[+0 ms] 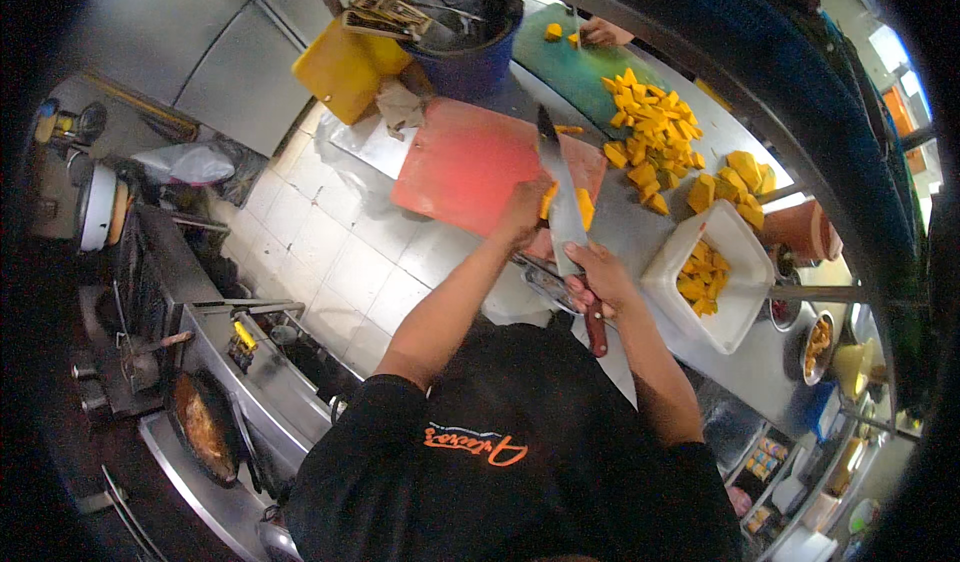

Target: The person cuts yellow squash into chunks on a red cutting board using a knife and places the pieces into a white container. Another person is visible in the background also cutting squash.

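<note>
My right hand (600, 277) grips a large kitchen knife (562, 187), its blade pointing away from me over the right part of a red cutting board (472, 164). On the blade's left side my left hand (529, 206) holds a piece of orange squash (550, 200). Another squash piece (584, 209) shows at the blade's right side. Chopped squash (652, 127) lies heaped to the right, partly on a green cutting board (555, 59). More cut squash lies inside a white plastic tub (750, 314) near my right forearm.
A blue bucket of utensils (480, 63) and yellow cutting boards (337, 71) are beyond the red board. Another person's hand (606, 32) is at the green board. Larger squash chunks (739, 176) lie behind the tub. A metal bowl of food (817, 344) stands at right.
</note>
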Tool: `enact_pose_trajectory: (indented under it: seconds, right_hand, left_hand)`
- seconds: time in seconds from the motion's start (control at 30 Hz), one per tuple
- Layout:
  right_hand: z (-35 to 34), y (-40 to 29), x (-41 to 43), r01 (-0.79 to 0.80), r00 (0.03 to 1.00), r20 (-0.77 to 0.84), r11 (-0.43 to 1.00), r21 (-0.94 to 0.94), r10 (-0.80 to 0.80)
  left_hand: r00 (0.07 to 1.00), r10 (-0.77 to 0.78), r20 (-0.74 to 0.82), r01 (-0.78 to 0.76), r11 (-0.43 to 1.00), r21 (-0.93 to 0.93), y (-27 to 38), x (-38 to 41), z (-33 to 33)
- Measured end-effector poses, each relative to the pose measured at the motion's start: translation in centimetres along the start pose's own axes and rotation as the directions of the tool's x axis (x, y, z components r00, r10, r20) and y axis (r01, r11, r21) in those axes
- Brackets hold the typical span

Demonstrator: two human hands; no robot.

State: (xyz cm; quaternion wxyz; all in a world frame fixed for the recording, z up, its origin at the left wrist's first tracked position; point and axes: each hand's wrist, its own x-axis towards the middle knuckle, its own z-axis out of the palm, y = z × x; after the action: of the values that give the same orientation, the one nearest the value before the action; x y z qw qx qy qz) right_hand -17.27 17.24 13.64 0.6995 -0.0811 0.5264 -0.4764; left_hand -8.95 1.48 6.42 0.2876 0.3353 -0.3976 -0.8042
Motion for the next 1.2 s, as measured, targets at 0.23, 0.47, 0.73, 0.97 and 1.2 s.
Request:
enact_pose_trajectory:
  seconds: [0.23, 0.47, 0.73, 0.97, 1.2]
  right_hand:
    - [-2.2, 1.5, 3.4, 0.051, 0.936, -0.322, 0.962, -0.268, -0.14]
    - [-4.9, 3.9, 2.8, 0.048, 0.749, -0.266, 0.45, -0.892, -0.607]
    - [-4.0, 5.7, -0.6, 0.018, 0.936, -0.231, 0.69, -0.724, -0.267]
    - [-5.9, 6.7, 0.8, -0.007, 0.85, -0.368, 0.691, -0.723, -0.378]
    - [-5.6, 7.5, 0.6, 0.033, 0.796, -0.272, 0.487, -0.873, -0.54]
  left_hand:
    - [0.95, 0.263, -0.166, -0.166, 0.88, 0.445, -4.8, 4.5, -8.5]
    - [0.821, 0.443, 0.36, -0.512, 0.291, 0.808, -1.8, 1.2, -8.1]
    - [0.878, 0.447, 0.17, -0.293, 0.223, 0.93, -0.7, -0.7, -8.7]
    - [0.829, 0.399, 0.392, -0.37, -0.134, 0.919, 0.7, -2.5, -7.1]
    - [0.99, 0.057, 0.131, -0.143, 0.448, 0.883, 1.5, -2.9, -7.8]
